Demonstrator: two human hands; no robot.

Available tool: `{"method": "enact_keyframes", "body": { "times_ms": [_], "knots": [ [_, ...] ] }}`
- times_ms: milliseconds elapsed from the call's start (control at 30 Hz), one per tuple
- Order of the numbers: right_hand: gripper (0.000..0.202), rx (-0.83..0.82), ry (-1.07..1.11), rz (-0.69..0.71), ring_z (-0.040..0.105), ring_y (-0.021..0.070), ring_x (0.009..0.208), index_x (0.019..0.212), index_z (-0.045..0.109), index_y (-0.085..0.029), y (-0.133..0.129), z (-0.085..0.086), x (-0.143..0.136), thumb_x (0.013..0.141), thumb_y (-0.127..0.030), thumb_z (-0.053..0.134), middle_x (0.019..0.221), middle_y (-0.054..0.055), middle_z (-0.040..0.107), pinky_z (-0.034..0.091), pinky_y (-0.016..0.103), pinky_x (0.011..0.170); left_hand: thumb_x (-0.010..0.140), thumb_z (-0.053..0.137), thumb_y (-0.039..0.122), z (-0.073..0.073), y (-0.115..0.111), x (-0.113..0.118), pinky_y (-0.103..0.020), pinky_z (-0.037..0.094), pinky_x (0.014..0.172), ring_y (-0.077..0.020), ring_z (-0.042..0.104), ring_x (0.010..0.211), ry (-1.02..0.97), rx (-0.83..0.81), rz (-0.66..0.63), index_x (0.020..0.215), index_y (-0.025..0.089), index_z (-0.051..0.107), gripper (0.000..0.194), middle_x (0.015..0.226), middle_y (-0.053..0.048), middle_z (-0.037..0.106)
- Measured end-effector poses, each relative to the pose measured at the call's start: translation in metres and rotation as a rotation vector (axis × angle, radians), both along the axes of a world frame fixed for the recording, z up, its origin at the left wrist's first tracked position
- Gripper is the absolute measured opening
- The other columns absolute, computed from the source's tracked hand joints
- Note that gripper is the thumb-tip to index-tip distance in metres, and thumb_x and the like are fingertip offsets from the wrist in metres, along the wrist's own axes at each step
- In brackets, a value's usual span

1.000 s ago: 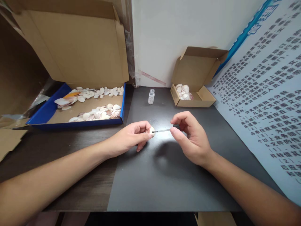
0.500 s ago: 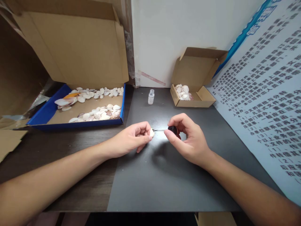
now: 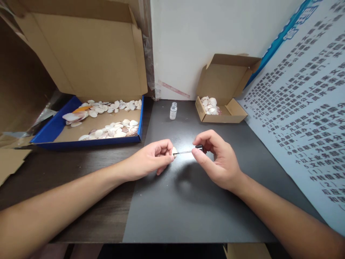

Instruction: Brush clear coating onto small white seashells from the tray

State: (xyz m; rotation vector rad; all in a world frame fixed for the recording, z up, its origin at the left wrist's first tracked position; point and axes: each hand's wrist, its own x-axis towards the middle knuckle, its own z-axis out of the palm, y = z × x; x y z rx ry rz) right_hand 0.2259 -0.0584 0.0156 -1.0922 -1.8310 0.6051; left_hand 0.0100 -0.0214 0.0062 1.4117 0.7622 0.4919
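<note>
Between the thumb and fingers of my left hand (image 3: 157, 156) a small whitish seashell (image 3: 174, 151) is pinched, partly covered by the fingertips. My right hand (image 3: 215, 156) grips the black cap of a brush applicator (image 3: 199, 148). Its thin stem points left, and the dark brush tip lies against the shell. Both hands are held above the dark grey mat (image 3: 199, 216). Behind them a small clear glass bottle (image 3: 173, 112) stands upright without its cap, a label on its side.
At the left an open blue-edged cardboard box (image 3: 88, 145) holds many shells. A smaller open brown box (image 3: 226, 118) with shells stands at the back right. A printed sheet (image 3: 304, 144) slopes along the right, and a white wall (image 3: 215, 28) rises behind.
The applicator has tilted in my right hand, its brush tip shifting slightly down and left across the shell. My left hand keeps almost the same place.
</note>
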Motion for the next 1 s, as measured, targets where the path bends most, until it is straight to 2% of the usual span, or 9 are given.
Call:
{"method": "enact_keyframes", "body": {
  "times_ms": [300,433,533,667,1000],
  "knots": [
    [0.011,0.019,0.032,-0.02,0.049,0.0125,0.059,0.094,0.053,-0.025,-0.0001,-0.0028,-0.0008,0.089,-0.025,0.063,0.073,-0.004,0.049,0.041,0.027,0.051,0.09,0.061,0.036,-0.0005,-0.0002,-0.0002,-0.02,0.032,0.051,-0.006,0.041,0.049,-0.002,0.006,-0.01,0.082,0.02,0.047,0.023,0.059,0.008,0.045],
    [0.011,0.001,0.023,0.032,0.05,0.0127,0.061,0.097,0.053,-0.025,-0.0001,-0.0038,-0.0002,0.09,-0.023,0.062,0.074,-0.004,0.05,0.042,0.027,0.053,0.09,0.06,0.035,-0.0006,0.0001,-0.0001,-0.02,0.031,0.051,-0.0064,0.041,0.049,0.005,0.003,-0.014,0.083,0.02,0.046,0.022,0.057,0.009,0.045],
    [0.013,0.01,0.029,0.017,0.049,0.0122,0.061,0.096,0.053,-0.025,0.0006,-0.0046,-0.0007,0.09,-0.023,0.064,0.077,-0.003,0.05,0.04,0.027,0.052,0.09,0.06,0.035,0.0006,0.0,0.0001,-0.021,0.031,0.052,-0.0065,0.041,0.049,0.0,0.003,-0.013,0.083,0.02,0.047,0.021,0.058,0.009,0.045],
    [0.008,0.037,0.032,0.04,0.048,0.0115,0.061,0.096,0.054,-0.025,0.0009,-0.0039,-0.0007,0.093,-0.02,0.059,0.076,-0.004,0.051,0.043,0.027,0.056,0.089,0.06,0.035,0.0014,-0.0005,-0.0002,-0.021,0.031,0.052,-0.0069,0.041,0.049,0.011,0.001,-0.011,0.083,0.02,0.046,0.021,0.057,0.008,0.046],
    [0.014,0.032,0.048,0.075,0.048,0.0109,0.06,0.099,0.053,-0.025,-0.0002,-0.0033,0.0004,0.09,-0.019,0.062,0.075,-0.005,0.049,0.042,0.024,0.053,0.09,0.057,0.031,0.0017,0.0005,-0.0006,-0.021,0.032,0.054,-0.0071,0.042,0.049,0.015,-0.02,-0.013,0.083,0.02,0.046,0.017,0.054,0.008,0.048]
  ]
}}
